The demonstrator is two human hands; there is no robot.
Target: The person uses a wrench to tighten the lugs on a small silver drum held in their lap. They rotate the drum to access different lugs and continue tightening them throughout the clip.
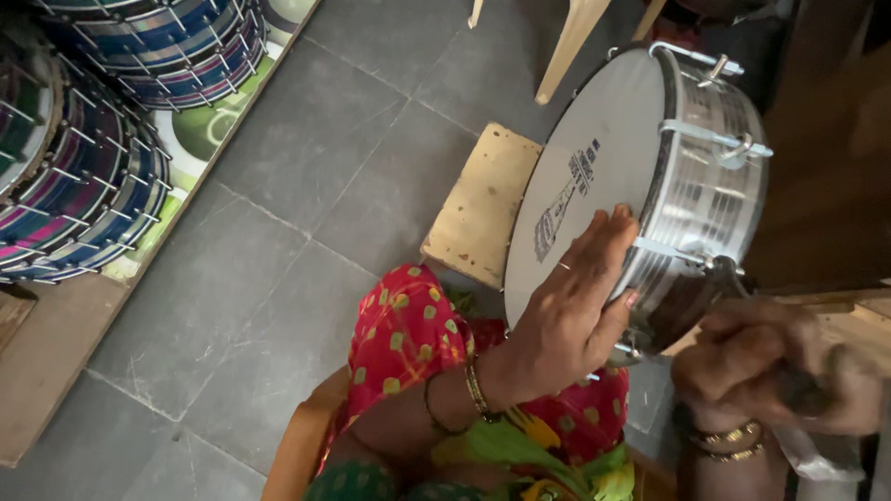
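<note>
Resting on edge at the right, against a wooden block (483,209), the silver drum (650,176) could roll: the left hand (571,311) only lies open on its skin; the right hand (756,366) blurs, fisted round a tool.

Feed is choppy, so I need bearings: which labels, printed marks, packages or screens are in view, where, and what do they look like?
Printed mark: on the white head of the silver drum, just above the left hand; a long dark emblem with small lettering.
Patterned panel: on the floor under the stacked blue drums; green and white circles.
No packages or screens.
</note>
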